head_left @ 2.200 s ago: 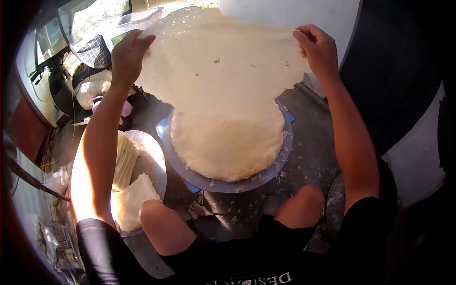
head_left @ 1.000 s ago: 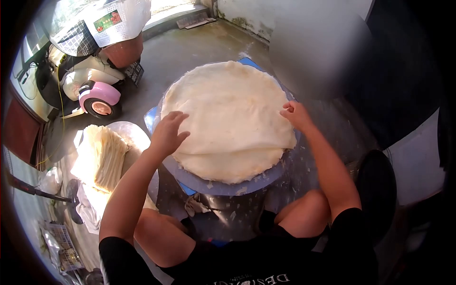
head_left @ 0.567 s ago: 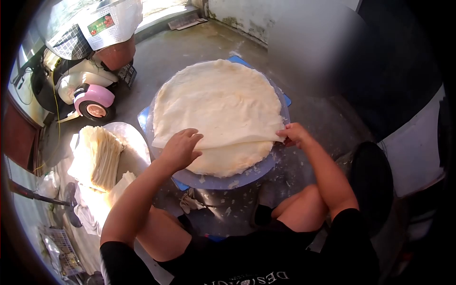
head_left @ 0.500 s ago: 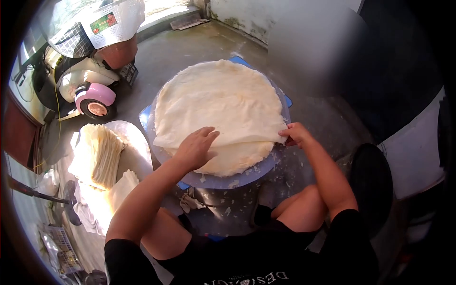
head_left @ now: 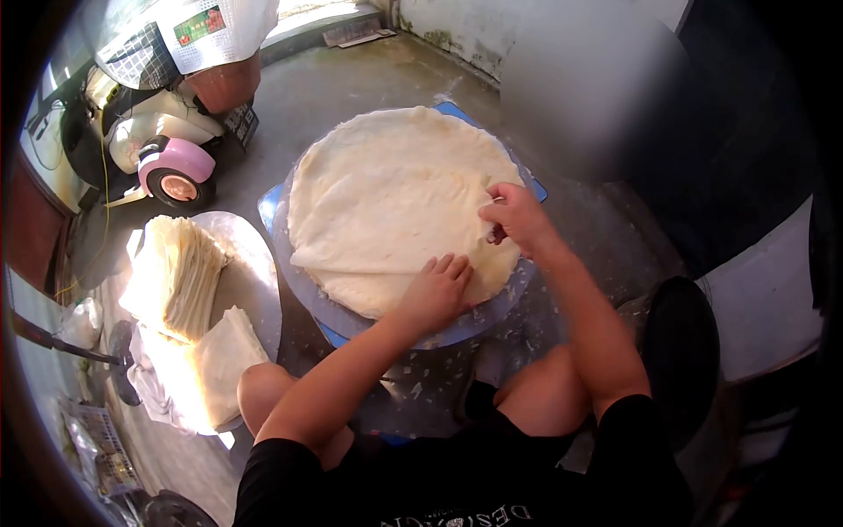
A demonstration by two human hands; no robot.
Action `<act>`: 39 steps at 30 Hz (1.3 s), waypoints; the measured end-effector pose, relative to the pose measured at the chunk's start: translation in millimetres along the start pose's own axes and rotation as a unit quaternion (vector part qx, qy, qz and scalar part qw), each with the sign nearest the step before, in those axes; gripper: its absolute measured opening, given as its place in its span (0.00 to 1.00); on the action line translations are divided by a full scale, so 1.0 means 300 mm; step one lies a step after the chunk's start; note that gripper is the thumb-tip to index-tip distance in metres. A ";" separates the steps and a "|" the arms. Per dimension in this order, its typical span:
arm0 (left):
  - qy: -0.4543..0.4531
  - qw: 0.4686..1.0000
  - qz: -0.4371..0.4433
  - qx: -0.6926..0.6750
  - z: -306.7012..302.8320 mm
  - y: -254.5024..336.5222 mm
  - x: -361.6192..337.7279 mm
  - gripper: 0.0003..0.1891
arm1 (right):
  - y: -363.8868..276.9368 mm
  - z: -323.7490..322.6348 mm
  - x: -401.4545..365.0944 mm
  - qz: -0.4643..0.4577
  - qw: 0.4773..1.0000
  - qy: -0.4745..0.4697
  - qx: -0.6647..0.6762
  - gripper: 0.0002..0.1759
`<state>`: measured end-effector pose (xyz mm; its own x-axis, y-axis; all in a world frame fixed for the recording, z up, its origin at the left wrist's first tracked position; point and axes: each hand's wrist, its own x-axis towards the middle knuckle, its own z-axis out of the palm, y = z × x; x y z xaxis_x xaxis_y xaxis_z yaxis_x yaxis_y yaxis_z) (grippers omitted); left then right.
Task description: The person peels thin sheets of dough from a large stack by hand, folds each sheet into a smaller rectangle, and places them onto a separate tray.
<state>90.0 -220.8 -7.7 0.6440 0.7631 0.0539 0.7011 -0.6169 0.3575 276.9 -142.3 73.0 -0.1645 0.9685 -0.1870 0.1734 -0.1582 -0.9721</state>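
Right hand (head_left: 514,215), fingers pinched on top sheet (head_left: 395,189), farther inward; left hand (head_left: 436,292) open flat, farther right.

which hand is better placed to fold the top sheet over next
Right, probably: the right hand pinches the sheet by its lifted edge, while the left hand lies flat on it.

Sunlit concrete floor (head_left: 351,88) (stained wall (head_left: 450,23))

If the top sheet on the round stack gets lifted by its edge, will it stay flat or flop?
Probably floppy: the top sheet folds over where the right hand pinches it. Likely light and tear-prone, since it looks very thin and wrinkled.
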 end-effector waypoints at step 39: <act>0.426 0.576 -0.513 -0.473 -0.082 -0.440 -0.367 0.15 | 0.313 0.246 0.208 -0.191 0.816 0.097 -0.537 0.49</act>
<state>-81.0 -218.8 -38.0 -0.6266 0.6988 -0.3452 -0.1616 0.3167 0.9346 211.1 -111.0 -40.5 -0.2676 0.9362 0.2280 0.9136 0.3217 -0.2485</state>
